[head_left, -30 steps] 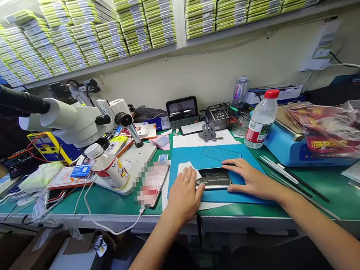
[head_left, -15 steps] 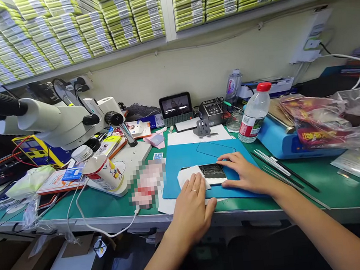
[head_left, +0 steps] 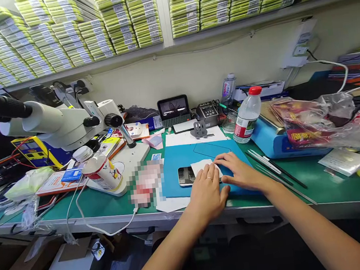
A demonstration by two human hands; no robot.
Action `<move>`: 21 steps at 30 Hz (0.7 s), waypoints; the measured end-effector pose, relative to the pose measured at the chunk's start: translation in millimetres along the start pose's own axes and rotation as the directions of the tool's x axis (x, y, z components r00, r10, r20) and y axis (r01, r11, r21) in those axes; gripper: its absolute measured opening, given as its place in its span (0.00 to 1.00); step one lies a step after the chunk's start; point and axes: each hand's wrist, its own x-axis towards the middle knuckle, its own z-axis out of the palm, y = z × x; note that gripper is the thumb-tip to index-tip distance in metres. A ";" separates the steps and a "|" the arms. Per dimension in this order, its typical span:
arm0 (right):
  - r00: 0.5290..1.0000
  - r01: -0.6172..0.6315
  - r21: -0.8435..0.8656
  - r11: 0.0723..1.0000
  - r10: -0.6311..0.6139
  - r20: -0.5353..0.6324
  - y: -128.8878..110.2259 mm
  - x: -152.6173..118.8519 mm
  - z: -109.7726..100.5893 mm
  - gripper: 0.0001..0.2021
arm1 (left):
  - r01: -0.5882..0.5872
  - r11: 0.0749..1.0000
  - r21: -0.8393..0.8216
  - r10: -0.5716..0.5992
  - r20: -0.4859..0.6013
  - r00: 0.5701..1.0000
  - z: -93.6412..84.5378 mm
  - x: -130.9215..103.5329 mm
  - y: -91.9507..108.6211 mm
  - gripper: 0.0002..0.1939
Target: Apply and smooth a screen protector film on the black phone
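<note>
1. Left hand (head_left: 206,192), one, in over the bench's (head_left: 137,219) front edge: fingers together, laid flat on a thin white cloth (head_left: 200,165), soft, creased.
2. Right hand (head_left: 244,174), one: thumb and forefinger spread at the slab's right end; gripping or only bracing, could not tell.
3. Dark slab (head_left: 184,176), one: flat, rounded corners, pale rim, ribbed-looking face. Lay on a smooth blue mat (head_left: 171,158) near the front edge; right part hidden by cloth and hands.
4. Left of mat: pinkish slab (head_left: 148,182), one, pixel-blurred, surface unreadable; white cable (head_left: 108,233) at its near end.
5. Right of mat: slender rods (head_left: 285,171), overlapping, count uncertain.
6. Plastic bottles, three: white-capped (head_left: 102,172) left, red-capped (head_left: 246,118) right, clear (head_left: 228,88) toward the back edge.
7. Microscope (head_left: 51,124), one, left; eyepiece end cut off by frame.
</note>
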 end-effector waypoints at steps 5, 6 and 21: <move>0.999 -0.012 -0.016 1.000 0.012 0.031 -1.1 0.7 -1.1 0.40 | 0.020 0.999 0.041 -0.018 -0.051 0.999 1.0 -15.9 -11.8 0.34; 0.999 -0.019 -0.022 1.000 0.020 0.045 -2.4 0.9 -1.8 0.40 | 0.035 0.998 0.055 -0.032 -0.062 0.998 0.0 -20.3 -16.4 0.33; 0.990 -0.074 -0.019 0.997 0.075 0.115 -15.3 -5.7 -6.3 0.40 | 0.170 0.982 0.082 -0.163 -0.087 0.983 -5.2 -61.6 -68.6 0.32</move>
